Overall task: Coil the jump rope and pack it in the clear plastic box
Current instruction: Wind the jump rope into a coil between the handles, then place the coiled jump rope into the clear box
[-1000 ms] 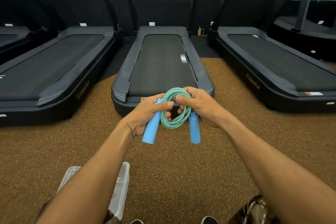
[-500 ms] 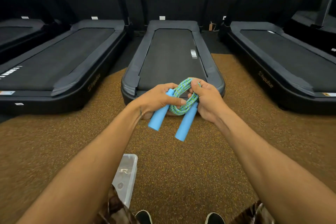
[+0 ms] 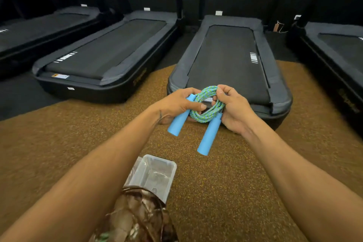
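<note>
The jump rope [image 3: 208, 113] is a blue-green braided cord wound into a small coil, with two light blue handles hanging down toward me. My left hand [image 3: 174, 106] grips the left side of the coil and the top of one handle. My right hand [image 3: 232, 108] pinches the coil's right side, above the other handle. Both hands hold it in the air over the floor. The clear plastic box [image 3: 155, 175] lies open on the brown floor below my left forearm, partly hidden by my arm and my camouflage-clad knee.
A black treadmill [image 3: 229, 61] stands right behind the hands, with another treadmill [image 3: 106, 55] to the left and more at both edges. Speckled brown rubber floor [image 3: 225, 192] spreads between me and the machines. My camouflage trouser leg [image 3: 137, 218] is at the bottom.
The view has swung left and down, so the box shows more fully. Both hands keep hold of the coil; the handles have tilted, and the coil looks rounder than half a second ago.
</note>
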Demonstrator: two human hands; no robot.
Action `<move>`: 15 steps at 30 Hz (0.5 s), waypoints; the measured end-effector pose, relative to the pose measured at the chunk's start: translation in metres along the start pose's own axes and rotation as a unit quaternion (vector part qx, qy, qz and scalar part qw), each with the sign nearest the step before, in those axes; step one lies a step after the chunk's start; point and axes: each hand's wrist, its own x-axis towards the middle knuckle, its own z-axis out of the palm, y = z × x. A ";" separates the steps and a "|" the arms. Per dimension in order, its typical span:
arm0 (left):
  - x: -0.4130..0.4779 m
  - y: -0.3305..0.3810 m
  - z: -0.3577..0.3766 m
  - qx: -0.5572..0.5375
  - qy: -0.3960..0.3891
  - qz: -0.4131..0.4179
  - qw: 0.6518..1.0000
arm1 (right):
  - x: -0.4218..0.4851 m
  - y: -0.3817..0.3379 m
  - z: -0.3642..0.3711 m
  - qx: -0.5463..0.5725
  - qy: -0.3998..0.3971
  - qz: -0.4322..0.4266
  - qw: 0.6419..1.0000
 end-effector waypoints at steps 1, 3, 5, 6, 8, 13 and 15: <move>-0.001 -0.007 -0.010 -0.002 0.008 -0.003 1.000 | 0.006 0.009 0.006 -0.004 0.001 0.011 1.000; -0.002 -0.024 -0.027 -0.007 0.025 -0.007 1.000 | 0.016 0.027 0.018 -0.008 -0.002 0.029 1.000; -0.006 -0.043 -0.044 -0.023 0.048 -0.014 0.998 | 0.026 0.046 0.031 -0.018 -0.011 0.046 0.999; -0.008 -0.052 -0.052 -0.030 0.059 -0.017 0.998 | 0.030 0.055 0.037 -0.024 -0.016 0.053 0.998; -0.013 -0.069 -0.066 -0.042 0.075 -0.025 0.996 | 0.036 0.074 0.047 -0.034 -0.028 0.068 0.997; -0.022 -0.107 -0.094 -0.059 0.096 -0.040 0.993 | 0.049 0.113 0.061 -0.076 -0.053 0.098 0.991; -0.026 -0.118 -0.101 -0.065 0.106 -0.043 0.991 | 0.050 0.125 0.066 -0.105 -0.063 0.096 0.988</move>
